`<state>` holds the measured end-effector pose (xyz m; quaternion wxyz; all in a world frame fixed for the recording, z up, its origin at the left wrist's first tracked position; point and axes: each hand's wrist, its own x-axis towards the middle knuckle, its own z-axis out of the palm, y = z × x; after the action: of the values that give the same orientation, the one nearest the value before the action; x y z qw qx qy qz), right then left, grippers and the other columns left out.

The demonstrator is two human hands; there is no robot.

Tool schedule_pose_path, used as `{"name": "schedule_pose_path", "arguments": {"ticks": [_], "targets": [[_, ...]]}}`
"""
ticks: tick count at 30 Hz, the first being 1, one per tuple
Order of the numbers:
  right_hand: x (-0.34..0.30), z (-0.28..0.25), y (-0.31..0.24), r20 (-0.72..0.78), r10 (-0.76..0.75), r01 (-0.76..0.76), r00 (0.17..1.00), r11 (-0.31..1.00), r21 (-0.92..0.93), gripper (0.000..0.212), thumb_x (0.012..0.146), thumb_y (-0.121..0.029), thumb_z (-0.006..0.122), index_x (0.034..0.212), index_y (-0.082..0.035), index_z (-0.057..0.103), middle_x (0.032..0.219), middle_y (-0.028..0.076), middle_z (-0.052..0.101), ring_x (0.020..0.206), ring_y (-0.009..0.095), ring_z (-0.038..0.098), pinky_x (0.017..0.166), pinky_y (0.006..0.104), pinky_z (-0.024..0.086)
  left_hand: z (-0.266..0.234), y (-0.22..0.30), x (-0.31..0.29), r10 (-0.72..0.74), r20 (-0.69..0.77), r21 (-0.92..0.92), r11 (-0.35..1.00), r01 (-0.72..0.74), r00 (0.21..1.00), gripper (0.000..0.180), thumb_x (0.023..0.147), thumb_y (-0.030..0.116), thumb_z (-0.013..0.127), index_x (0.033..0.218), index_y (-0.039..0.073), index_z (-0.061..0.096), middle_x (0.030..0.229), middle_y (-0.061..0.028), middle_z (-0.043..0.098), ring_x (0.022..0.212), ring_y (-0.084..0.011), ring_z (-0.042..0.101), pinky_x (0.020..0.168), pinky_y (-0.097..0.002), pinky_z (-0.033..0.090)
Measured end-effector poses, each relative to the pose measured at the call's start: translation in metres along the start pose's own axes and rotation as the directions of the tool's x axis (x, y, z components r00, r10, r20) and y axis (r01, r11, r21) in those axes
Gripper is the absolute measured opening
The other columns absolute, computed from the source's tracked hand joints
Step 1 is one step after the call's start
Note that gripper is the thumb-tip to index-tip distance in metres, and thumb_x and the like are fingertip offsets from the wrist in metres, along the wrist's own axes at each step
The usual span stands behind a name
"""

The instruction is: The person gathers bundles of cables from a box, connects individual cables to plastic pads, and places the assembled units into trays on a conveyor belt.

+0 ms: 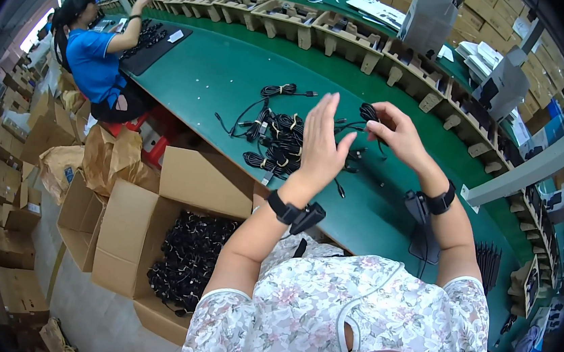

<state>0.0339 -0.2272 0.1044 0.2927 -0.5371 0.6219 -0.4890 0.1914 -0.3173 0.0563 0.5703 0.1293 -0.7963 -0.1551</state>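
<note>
My right hand (398,134) is closed on a coiled black cable (368,112), held above the green table (232,62). Beside it, my left hand (322,142) is raised with its fingers stretched out and the thumb apart, and nothing shows in it. Behind and left of my left hand lies a pile of black cables (286,132), each bundled into a coil. One more bundled cable (279,90) rests at the far side of the pile. Part of the pile is hidden by my left hand.
An open cardboard box (124,249) full of black cables stands left of me, below the table edge. Brown cardboard trays (349,40) line the table's far side. A co-worker in a blue shirt (90,56) sits at the far left by a dark mat (161,52).
</note>
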Motion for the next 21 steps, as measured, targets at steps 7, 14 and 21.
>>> {"name": "schedule_pose_path", "arguments": {"ticks": [7,14,21], "targets": [[-0.02,0.009,0.02,-0.225,-0.295,0.261,0.929,0.951,-0.168,0.034,0.09,-0.008,0.056,0.123,-0.003,0.049,0.099,0.009,0.061,0.082,0.016,0.06,0.076,0.0269,0.049,0.038,0.031,-0.017,-0.352,0.783,-0.596,-0.188,0.78,0.514,0.026,0.1,0.023,0.037,0.116,0.005,0.046,0.102,-0.0117,0.057,0.088,-0.0208,0.059,0.074,-0.0323,0.049],[-0.046,-0.002,0.025,-0.19,-0.143,0.131,0.971,0.989,-0.075,0.04,0.093,-0.011,0.052,0.13,-0.003,0.043,0.114,0.012,0.058,0.097,0.018,0.057,0.084,0.0291,0.047,0.042,0.036,-0.028,-0.186,0.885,-0.461,-0.236,0.855,0.426,0.025,0.101,0.026,0.035,0.111,0.005,0.046,0.075,-0.0039,0.053,0.053,-0.0092,0.049,0.044,-0.0215,0.036],[-0.052,-0.028,0.001,-0.255,-0.001,0.105,0.967,0.912,0.396,0.043,0.092,-0.009,0.053,0.133,-0.005,0.041,0.123,0.015,0.055,0.106,0.022,0.056,0.09,0.0324,0.045,0.047,0.023,-0.044,-0.098,0.946,-0.302,0.086,0.949,0.31,0.027,0.096,0.03,0.048,0.105,0.004,0.051,0.067,-0.0004,0.05,0.048,-0.0047,0.042,0.039,-0.0183,0.026]]}}
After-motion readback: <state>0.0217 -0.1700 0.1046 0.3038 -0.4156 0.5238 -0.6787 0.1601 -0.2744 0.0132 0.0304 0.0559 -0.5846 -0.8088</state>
